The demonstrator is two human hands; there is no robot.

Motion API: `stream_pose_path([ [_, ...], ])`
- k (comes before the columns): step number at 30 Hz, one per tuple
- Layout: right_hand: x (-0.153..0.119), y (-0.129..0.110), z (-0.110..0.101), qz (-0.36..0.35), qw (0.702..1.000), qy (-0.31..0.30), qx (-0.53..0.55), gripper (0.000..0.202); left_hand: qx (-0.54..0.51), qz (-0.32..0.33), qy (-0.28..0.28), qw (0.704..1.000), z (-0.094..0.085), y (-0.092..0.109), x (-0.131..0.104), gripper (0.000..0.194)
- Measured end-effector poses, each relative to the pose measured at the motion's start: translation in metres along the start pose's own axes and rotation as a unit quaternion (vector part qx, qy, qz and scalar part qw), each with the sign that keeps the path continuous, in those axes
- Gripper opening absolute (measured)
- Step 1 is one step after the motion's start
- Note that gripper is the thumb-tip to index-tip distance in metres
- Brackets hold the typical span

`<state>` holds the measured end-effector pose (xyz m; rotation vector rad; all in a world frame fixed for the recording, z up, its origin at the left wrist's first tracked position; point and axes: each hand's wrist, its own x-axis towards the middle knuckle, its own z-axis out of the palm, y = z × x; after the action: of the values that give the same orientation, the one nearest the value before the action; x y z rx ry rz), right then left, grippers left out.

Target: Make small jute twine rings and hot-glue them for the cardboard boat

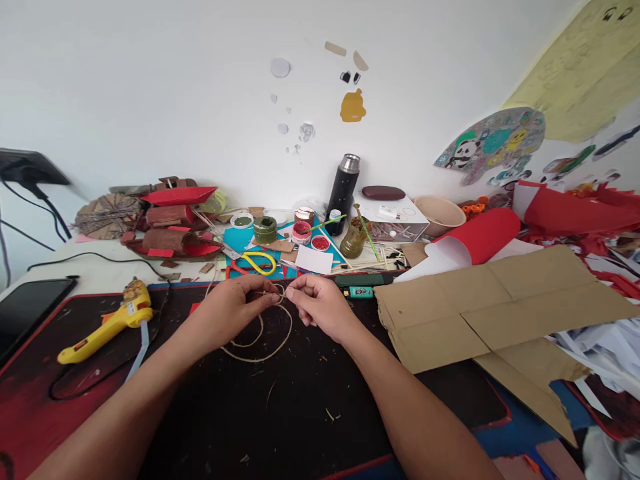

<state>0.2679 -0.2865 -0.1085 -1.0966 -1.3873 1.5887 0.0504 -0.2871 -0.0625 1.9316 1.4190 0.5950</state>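
white wall (200, 100) is fronted by a cluttered desk (100, 257), partly covered by a dark mat (260, 413). thin cord (255, 361) is pinched at the fingertips of the left hand (233, 303) and right hand (323, 303), held close together; its larger loops are spread just below, between the forearms.

String (257, 361) over mat (280, 427), glue gun (131, 313) left, cardboard (520, 303) right
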Motion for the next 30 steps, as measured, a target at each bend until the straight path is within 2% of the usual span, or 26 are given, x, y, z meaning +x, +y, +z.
stream_pose_path([
  [10, -0.0021, -0.0061, 0.0031, 0.006, 0.999, -0.002, -0.042, 0.013, -0.009, -0.003, 0.003, 1.0, 0.0053, -0.0001, 0.0002, 0.039],
  [22, -0.0025, -0.0051, 0.0044, 0.004, 0.998, -0.005, -0.058, 0.01, 0.02, 0.005, 0.005, 1.0, 0.0064, 0.001, -0.0011, 0.035],
  [26, -0.0021, -0.0037, 0.0045, -0.002, 0.999, -0.012, -0.044, 0.008, 0.012, 0.008, 0.004, 1.0, 0.0062, 0.0042, -0.0016, 0.034],
  [30, -0.0022, -0.004, 0.0038, -0.001, 1.0, -0.019, -0.005, 0.014, -0.016, -0.023, 0.028, 0.999, 0.0037, 0.0062, -0.0016, 0.041],
])
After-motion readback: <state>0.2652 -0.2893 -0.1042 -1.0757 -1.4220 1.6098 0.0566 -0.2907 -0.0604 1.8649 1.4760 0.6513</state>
